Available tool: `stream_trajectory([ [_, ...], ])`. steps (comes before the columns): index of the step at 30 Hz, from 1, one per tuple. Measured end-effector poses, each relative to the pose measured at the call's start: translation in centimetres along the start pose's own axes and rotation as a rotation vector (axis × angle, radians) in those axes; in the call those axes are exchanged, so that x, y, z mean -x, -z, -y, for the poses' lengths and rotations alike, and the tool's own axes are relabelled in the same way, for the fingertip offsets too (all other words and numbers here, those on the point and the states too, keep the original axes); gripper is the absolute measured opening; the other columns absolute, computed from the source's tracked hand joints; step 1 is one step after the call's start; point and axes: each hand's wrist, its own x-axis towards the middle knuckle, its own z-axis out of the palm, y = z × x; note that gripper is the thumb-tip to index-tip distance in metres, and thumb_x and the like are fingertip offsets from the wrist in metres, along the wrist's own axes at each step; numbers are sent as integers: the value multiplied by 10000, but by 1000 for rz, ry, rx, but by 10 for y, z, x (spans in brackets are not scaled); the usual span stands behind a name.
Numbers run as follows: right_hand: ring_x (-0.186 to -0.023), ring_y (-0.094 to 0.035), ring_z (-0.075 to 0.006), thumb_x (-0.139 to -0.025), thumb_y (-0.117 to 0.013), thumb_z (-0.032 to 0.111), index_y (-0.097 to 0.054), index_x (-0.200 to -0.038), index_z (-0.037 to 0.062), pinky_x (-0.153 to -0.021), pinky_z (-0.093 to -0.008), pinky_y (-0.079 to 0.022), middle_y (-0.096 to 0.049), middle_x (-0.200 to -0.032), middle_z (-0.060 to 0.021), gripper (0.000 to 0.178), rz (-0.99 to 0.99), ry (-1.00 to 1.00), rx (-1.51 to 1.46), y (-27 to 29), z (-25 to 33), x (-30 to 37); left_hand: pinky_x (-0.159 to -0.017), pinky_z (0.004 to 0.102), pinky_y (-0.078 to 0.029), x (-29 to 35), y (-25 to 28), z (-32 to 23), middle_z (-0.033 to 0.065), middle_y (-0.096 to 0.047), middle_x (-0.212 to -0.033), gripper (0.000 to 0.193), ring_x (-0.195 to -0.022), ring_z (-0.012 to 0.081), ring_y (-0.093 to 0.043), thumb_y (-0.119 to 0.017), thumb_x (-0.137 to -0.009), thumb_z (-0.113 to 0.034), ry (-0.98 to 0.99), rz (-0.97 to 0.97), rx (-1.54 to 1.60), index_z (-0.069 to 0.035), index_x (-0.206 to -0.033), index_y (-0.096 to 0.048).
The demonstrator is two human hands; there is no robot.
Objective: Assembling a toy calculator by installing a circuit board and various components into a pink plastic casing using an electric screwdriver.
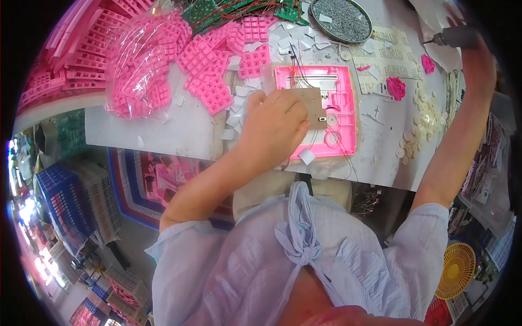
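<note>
In front of me lies a pink plastic casing (348, 111), its inside facing up. A brown circuit board (315, 111) with thin wires rests over the casing's middle. My left hand (276, 122) is closed over the left part of the board, its fingers bent, and hides that part. At the far right, raised by the table's edge, my right hand (477, 51) grips a dark electric screwdriver (458, 37). The screwdriver's thin bit points left, away from the casing. The fingers of the right hand are partly lost in the dark rim.
Pink keypads (209, 70) and a plastic bag of pink parts (142, 70) lie at the left. Behind are green circuit boards (217, 13) and a round tray of screws (371, 27). Cream discs (427, 122) and pink rolls (396, 88) lie at the right, white paper pieces (235, 117) beside the casing.
</note>
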Motion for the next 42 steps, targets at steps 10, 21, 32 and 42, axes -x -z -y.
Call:
stream_trajectory([
  [10, -648, -518, -103, -957, -601, 318, -513, -1269, 111, -703, -307, -467, -571, -714, 58, 385, 581, -186, -980, -111, 68, 100, -755, 356, -364, 11, 11, -9, -13, -728, -842, 200, -739, 152, -648, -831, -757, -70, -83, -209, 225, -129, -886, -691],
  [21, -502, -476, -66, -937, -664, 338, -503, -1068, 158, -567, -273, -435, -514, -609, 84, 275, 565, -190, -1150, -114, 110, 127, -752, 345, -333, 11, 3, -8, -21, -739, -865, 219, -723, 148, -643, -840, -698, -57, -104, -331, 230, -129, -861, -715],
  [32, -531, -454, -120, -935, -642, 142, -471, -1052, 45, -544, -309, -394, -516, -643, -54, 229, 365, -188, -1118, -132, 76, 132, -990, 461, -349, 13, 3, 1, 33, -723, -1089, 113, -1041, 178, -691, -764, -822, -124, -49, -150, -15, -103, -824, -653],
  [42, -549, -492, -101, -892, -648, 58, -509, -933, 12, -527, -286, -437, -550, -703, -51, 152, 384, -259, -1092, -156, 55, 137, -877, 426, -354, 27, -6, -2, 0, -700, -1184, 163, -1130, 125, -655, -734, -855, -196, -7, -39, -20, -106, -787, -616],
])
